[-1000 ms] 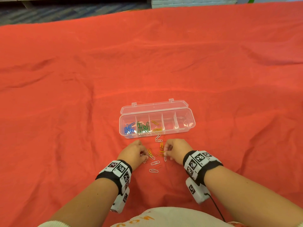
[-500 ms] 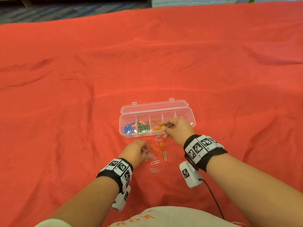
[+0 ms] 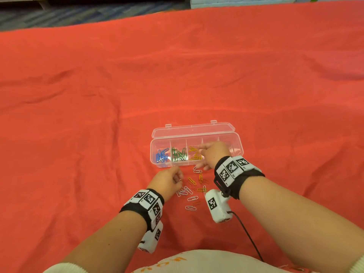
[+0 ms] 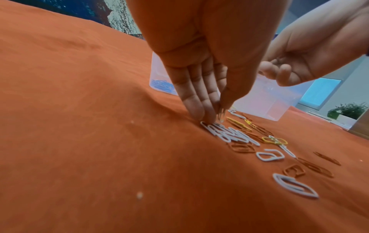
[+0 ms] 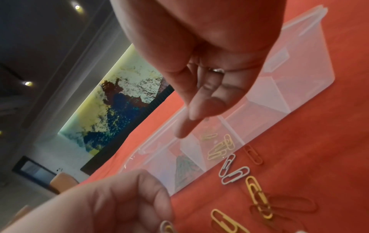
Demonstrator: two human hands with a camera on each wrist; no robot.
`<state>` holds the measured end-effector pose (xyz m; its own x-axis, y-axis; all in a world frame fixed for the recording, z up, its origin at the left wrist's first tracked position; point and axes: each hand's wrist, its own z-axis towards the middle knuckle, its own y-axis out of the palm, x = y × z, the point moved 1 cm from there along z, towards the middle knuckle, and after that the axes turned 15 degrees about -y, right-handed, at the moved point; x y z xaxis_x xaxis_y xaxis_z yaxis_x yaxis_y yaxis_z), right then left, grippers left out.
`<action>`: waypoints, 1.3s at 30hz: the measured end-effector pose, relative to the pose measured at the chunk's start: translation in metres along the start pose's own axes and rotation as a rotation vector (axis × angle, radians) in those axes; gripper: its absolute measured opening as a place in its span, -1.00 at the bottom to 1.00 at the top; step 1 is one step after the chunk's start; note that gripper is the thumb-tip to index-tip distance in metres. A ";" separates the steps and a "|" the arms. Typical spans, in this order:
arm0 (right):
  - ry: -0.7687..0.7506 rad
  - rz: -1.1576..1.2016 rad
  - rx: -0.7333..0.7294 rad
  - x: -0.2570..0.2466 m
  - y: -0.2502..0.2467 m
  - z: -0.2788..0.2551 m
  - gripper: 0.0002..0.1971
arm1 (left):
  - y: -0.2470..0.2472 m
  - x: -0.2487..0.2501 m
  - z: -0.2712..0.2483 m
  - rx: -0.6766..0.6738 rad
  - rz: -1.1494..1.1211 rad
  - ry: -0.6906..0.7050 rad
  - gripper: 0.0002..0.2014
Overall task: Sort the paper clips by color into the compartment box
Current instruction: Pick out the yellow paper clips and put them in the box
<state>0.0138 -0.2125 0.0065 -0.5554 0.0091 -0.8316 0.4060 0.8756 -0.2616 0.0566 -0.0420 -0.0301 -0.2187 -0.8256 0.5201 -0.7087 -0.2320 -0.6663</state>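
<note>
My right hand (image 3: 211, 154) hangs over the middle of the clear box (image 3: 197, 147), just below centre in the head view, its fingers loosely extended above the third compartment from the left and grasping nothing that I can see. That compartment holds yellow clips (image 3: 194, 154); the one left of it holds green clips (image 3: 178, 154), and the leftmost holds blue clips (image 3: 162, 155). The two compartments on the right look bare where my hand does not cover them. The box lid (image 3: 193, 130) lies open toward the top of the frame. My left hand (image 3: 167, 181) sits lower, just below the box's left half, with its fingertips (image 4: 207, 116) down on the red cloth (image 3: 78, 115) and pinching a clip (image 4: 221, 115) between thumb and fingers at the edge of the loose pile (image 3: 192, 191). That pile of white, yellow and red clips lies between my two wrists, near the box's front wall.
</note>
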 end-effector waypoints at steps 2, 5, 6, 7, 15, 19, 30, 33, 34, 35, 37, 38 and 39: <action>-0.008 -0.035 -0.012 0.000 -0.002 -0.003 -0.75 | 0.001 0.000 0.000 0.004 -0.030 -0.011 -0.84; -0.206 -0.120 0.059 0.002 -0.006 -0.016 -0.70 | 0.004 0.001 0.002 0.000 -0.103 -0.048 -0.75; -0.258 -0.139 0.073 0.002 -0.006 -0.021 -0.67 | 0.004 0.001 0.003 0.000 -0.114 -0.057 -0.73; -0.287 -0.157 0.069 0.002 -0.005 -0.027 -0.65 | 0.004 0.002 0.002 -0.001 -0.116 -0.062 -0.72; -0.141 -0.637 -0.229 0.029 0.013 -0.046 -0.82 | 0.004 0.008 -0.003 -0.013 -0.195 -0.042 -0.75; -0.193 -0.722 -0.210 0.044 0.023 -0.047 -0.77 | 0.004 0.004 -0.004 -0.012 -0.214 -0.037 -0.74; -0.045 -0.763 -0.296 0.040 0.034 -0.033 -0.90 | 0.006 -0.006 0.000 -0.029 -0.333 -0.123 -0.75; -0.058 -0.758 -0.260 0.039 0.031 -0.036 -0.87 | 0.007 -0.008 0.003 -0.033 -0.389 -0.155 -0.78; -0.069 -0.729 -0.235 0.038 0.029 -0.038 -0.91 | 0.007 -0.008 0.003 -0.036 -0.414 -0.163 -0.78; -0.081 -0.666 -0.203 0.039 0.027 -0.039 -0.94 | 0.007 -0.007 0.003 -0.042 -0.440 -0.168 -0.78; -0.063 -0.507 -0.172 0.040 0.023 -0.042 -0.83 | 0.006 -0.006 0.003 -0.058 -0.492 -0.170 -0.78; -0.049 -0.434 -0.175 0.040 0.022 -0.043 -0.82 | 0.006 -0.004 0.003 -0.066 -0.513 -0.167 -0.79; -0.054 -0.365 -0.168 0.041 0.021 -0.042 -0.82 | 0.006 -0.002 0.002 -0.073 -0.530 -0.165 -0.80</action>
<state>-0.0309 -0.1731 -0.0120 -0.6006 -0.3384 -0.7244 0.0625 0.8834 -0.4645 0.0544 -0.0429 -0.0365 0.2841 -0.6764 0.6796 -0.7388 -0.6062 -0.2945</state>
